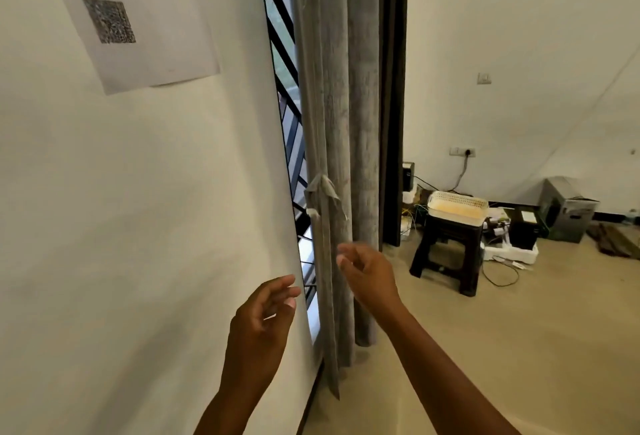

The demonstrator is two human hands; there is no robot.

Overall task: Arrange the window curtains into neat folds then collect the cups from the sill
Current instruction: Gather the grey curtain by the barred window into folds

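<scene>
In the head view, the grey curtain (341, 143) is hanging gathered into vertical pleats beside the barred window (282, 64), with a fabric tie (323, 192) knotted around it at mid-height. The person's left hand (265, 317) is hovering near the wall's edge, fingers loosely spread and holding nothing. The right hand (367, 272) is reaching towards the curtain's lower part, fingers relaxed and parted, gripping nothing; whether it is touching the cloth cannot be told. The folding step is looking nearly finished. No cups are showing and the sill is hidden, so the next move is probably calling for looking past the curtain to find them.
</scene>
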